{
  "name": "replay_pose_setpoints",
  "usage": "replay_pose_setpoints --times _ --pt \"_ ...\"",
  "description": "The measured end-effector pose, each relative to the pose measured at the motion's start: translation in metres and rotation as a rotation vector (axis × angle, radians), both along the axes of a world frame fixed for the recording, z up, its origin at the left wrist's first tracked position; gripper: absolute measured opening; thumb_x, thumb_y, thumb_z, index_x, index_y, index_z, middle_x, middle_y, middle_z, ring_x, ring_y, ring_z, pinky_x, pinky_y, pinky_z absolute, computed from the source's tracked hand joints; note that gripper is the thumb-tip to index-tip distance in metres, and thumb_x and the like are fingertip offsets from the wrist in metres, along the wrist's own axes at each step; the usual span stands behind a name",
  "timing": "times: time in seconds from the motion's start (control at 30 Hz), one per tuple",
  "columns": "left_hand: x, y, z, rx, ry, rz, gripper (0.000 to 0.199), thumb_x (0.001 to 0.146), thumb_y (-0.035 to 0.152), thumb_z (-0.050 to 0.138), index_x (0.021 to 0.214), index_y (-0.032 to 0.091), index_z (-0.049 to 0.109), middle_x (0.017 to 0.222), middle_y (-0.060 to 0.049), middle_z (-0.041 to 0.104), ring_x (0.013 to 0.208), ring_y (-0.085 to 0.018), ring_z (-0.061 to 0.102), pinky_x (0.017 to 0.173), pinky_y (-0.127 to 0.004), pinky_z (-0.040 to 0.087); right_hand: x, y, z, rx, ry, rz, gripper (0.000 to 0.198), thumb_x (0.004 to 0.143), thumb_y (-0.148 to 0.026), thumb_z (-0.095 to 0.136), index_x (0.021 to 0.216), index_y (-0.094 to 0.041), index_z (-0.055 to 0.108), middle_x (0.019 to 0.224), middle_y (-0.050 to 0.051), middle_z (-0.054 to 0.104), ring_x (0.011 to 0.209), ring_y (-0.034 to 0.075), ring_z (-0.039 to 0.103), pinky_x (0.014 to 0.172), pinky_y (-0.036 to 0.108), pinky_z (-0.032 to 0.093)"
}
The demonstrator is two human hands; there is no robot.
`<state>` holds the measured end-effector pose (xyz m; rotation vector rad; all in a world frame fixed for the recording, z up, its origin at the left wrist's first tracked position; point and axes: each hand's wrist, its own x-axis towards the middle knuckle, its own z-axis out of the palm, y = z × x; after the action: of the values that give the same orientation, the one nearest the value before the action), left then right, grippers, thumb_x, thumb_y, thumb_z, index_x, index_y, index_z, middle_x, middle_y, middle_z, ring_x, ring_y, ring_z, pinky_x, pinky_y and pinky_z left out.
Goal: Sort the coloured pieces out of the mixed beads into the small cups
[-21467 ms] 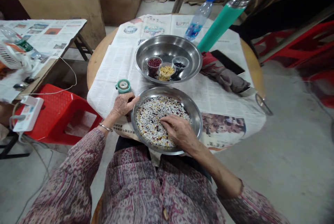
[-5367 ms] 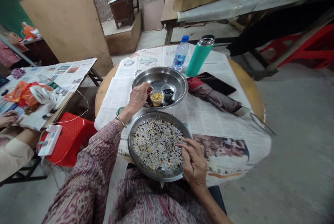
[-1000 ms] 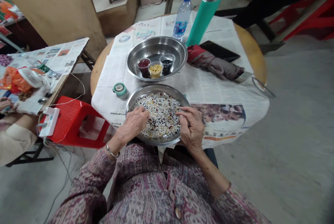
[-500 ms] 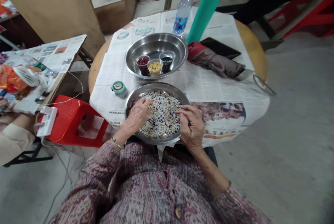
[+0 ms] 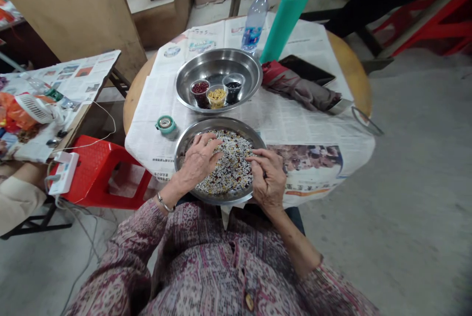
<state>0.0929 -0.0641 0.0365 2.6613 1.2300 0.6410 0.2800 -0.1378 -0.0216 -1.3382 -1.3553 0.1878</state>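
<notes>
A steel basin (image 5: 184,131) near the table's front edge holds a mix of white grains (image 5: 230,171) with dark, red and yellow beans. My left hand (image 5: 201,158) lies over the left part of the mix, its fingers spread and touching the grains. Over the basin's right rim, my right hand (image 5: 271,176) has its fingers bent together in a pinch; whatever may be between the fingertips is too small to see. Behind stands a larger steel bowl (image 5: 221,58) with three clear cups: red beans (image 5: 200,88), yellow beans (image 5: 217,95) and black beans (image 5: 233,86).
Newspaper (image 5: 147,134) covers the round table. A green tape roll (image 5: 165,124) lies left; a water bottle (image 5: 254,23), a teal flask (image 5: 285,23) and a folded umbrella (image 5: 298,85) stand or lie behind. A red stool (image 5: 92,168) with a power strip (image 5: 65,173) is at left.
My left hand has shifted slightly right over the grains, and its fingers have spread. My right hand stays at the right rim, almost unmoved. The whole view has shifted a little.
</notes>
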Motion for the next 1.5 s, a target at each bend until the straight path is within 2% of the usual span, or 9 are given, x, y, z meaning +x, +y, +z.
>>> replay_pose_setpoints --times 0.27,0.43,0.67,0.87,0.97,1.1,1.2,1.33,1.5 --pt "0.016 -0.001 -0.001 -0.131 0.189 -0.095 0.025 0.095 0.019 0.059 0.119 0.016 0.061 0.122 -0.009 0.060 0.117 -0.025 0.052 0.105 -0.043 0.048 -0.001 0.001 0.000 -0.004 0.001 -0.009 0.021 0.093 -0.021 0.051 0.091 -0.025 0.072 0.104 0.005 0.068 0.101 0.023 0.062 0.094 0.044 0.048" --pt "0.009 0.001 -0.010 -0.145 0.152 -0.089 0.017 0.095 0.012 0.054 0.106 0.015 0.066 0.110 -0.008 0.062 0.108 -0.022 0.056 0.106 -0.041 0.047 0.000 0.001 -0.001 0.001 -0.002 -0.003 0.021 0.093 -0.021 0.052 0.091 -0.025 0.072 0.105 0.005 0.068 0.102 0.022 0.062 0.094 0.043 0.047" --pt "0.001 0.005 -0.017 -0.167 0.037 -0.067 0.033 0.094 0.003 0.041 0.106 0.018 0.067 0.098 -0.005 0.065 0.098 -0.017 0.061 0.093 -0.035 0.054 0.000 0.001 0.000 0.023 -0.003 0.006 0.020 0.094 -0.020 0.051 0.091 -0.024 0.071 0.104 0.005 0.068 0.102 0.021 0.062 0.093 0.041 0.047" --pt "0.020 0.009 -0.004 -0.079 0.103 -0.070 0.030 0.096 0.018 0.054 0.126 0.018 0.059 0.130 -0.009 0.060 0.122 -0.023 0.053 0.108 -0.043 0.047 -0.001 0.001 0.000 0.011 0.014 -0.011 0.021 0.094 -0.022 0.050 0.094 -0.025 0.070 0.104 0.005 0.068 0.101 0.021 0.061 0.094 0.041 0.047" --pt "0.036 0.009 -0.001 -0.092 0.169 -0.080 0.045 0.092 0.028 0.065 0.134 0.019 0.054 0.142 -0.011 0.050 0.131 -0.029 0.046 0.107 -0.047 0.047 -0.001 0.001 -0.001 0.003 0.018 -0.009 0.022 0.095 -0.024 0.049 0.097 -0.025 0.071 0.105 0.005 0.069 0.102 0.022 0.061 0.096 0.042 0.047" --pt "0.044 0.009 -0.003 -0.156 0.196 -0.162 0.023 0.096 0.014 0.050 0.114 0.019 0.065 0.116 -0.007 0.060 0.113 -0.024 0.056 0.100 -0.041 0.051 0.000 0.002 -0.001 -0.011 0.015 -0.013 0.023 0.096 -0.025 0.048 0.096 -0.024 0.071 0.105 0.006 0.069 0.102 0.022 0.062 0.095 0.043 0.047" --pt "0.034 0.008 -0.004 -0.189 0.155 -0.193 0.029 0.096 0.005 0.041 0.103 0.018 0.067 0.098 -0.006 0.062 0.097 -0.019 0.060 0.092 -0.036 0.054 0.000 0.002 0.000 -0.018 0.011 -0.012 0.023 0.096 -0.025 0.048 0.095 -0.025 0.072 0.105 0.006 0.069 0.103 0.023 0.062 0.095 0.044 0.048" --pt "0.011 0.004 0.001 -0.192 0.111 -0.150 0.035 0.091 -0.001 0.040 0.107 0.017 0.066 0.097 -0.006 0.066 0.093 -0.017 0.063 0.086 -0.031 0.054 0.000 0.001 0.001 -0.009 0.023 -0.016 0.023 0.096 -0.025 0.049 0.094 -0.024 0.071 0.103 0.006 0.070 0.102 0.022 0.062 0.095 0.043 0.048" --pt "0.005 -0.002 0.009 -0.181 0.117 -0.145 0.029 0.094 0.003 0.047 0.114 0.017 0.063 0.107 -0.006 0.068 0.102 -0.017 0.063 0.097 -0.033 0.052 -0.001 0.001 0.001 0.000 0.034 -0.013 0.024 0.098 -0.025 0.046 0.095 -0.024 0.070 0.104 0.006 0.070 0.101 0.022 0.062 0.094 0.043 0.047"
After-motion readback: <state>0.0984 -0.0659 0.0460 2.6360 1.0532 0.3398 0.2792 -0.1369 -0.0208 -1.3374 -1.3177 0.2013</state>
